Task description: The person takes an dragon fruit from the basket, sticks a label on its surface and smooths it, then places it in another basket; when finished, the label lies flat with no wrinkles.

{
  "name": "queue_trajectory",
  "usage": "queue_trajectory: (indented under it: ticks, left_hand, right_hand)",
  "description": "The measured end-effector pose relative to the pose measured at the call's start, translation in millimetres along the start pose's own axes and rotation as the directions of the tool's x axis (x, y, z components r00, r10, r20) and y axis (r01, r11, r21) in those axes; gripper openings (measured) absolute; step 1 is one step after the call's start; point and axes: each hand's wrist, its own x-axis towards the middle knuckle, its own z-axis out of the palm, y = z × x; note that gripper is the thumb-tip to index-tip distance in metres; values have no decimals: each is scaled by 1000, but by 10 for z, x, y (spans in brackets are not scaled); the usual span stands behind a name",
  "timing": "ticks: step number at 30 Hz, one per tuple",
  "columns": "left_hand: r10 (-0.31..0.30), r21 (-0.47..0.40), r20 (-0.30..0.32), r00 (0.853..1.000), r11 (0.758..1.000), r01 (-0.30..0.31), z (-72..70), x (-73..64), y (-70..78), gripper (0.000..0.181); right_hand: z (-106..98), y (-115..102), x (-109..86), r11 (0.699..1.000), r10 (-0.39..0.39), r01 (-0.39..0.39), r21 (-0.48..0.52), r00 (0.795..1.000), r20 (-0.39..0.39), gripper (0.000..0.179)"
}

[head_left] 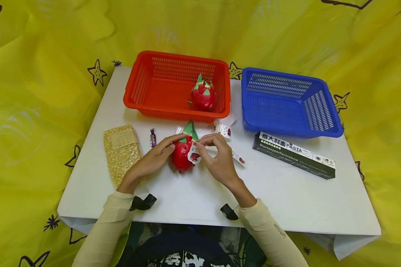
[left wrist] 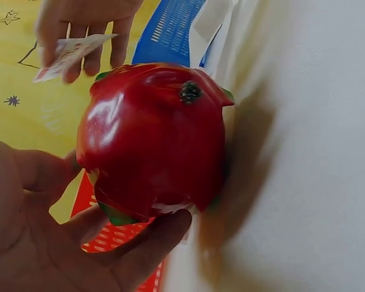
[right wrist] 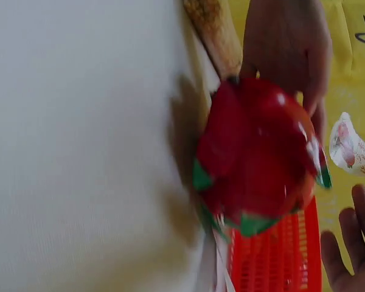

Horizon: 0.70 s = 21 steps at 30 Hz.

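Observation:
My left hand (head_left: 153,159) grips a red model dragon fruit (head_left: 179,157) from its left side. In the left wrist view my fingers (left wrist: 161,240) curl along the side of the dragon fruit (left wrist: 152,146). Its green leaf tip points away from me, toward the red basket. On the other side, my right hand (head_left: 220,159) pinches a small white sticker (head_left: 194,154) with a red fruit picture. Both wrist views show this sticker (right wrist: 350,148) held up apart from the fruit's skin, its free end sticking out from the fingers.
Behind the hands stands a red basket (head_left: 177,113) with another dragon fruit (head_left: 204,98) inside. A blue basket (head_left: 287,126) is at the back right, a pasta box (head_left: 294,155) before it. Left lie a bag of yellow grains (head_left: 121,155) and a purple-wrapped candy (head_left: 153,138); sticker strips (head_left: 223,131) lie centrally.

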Motion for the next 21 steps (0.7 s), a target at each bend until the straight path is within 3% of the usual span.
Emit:
queue_trajectory:
  ticks: [3,8,12,17,21]
  left_hand:
    - [15,-18,-11,1000,1000,-15,14,1,-2,49]
    - [26,-2,-35,999,1000,-26,42,-25,-8,48]
    - [35,24,-40,999,999,-34,41,-35,-16,48]
    - [52,25,-42,998,998,-51,38,-27,-45,50]
    - [63,40,-28,998,997,-62,45,-40,-70,49]
  right_hand:
    - [138,-49,-27,1000,16,-16,22,1000,-3,7]
    - [303,-75,-71,999,-14,14,-32,1000,-2,8]
    - [387,-61,-80,990,-56,56,-131,998,7,8]
    - [439,-20,-66,951,-115,117,-287,993,23,8]
    - [453,5,-65,940,-116,120,-318,993,33,11]
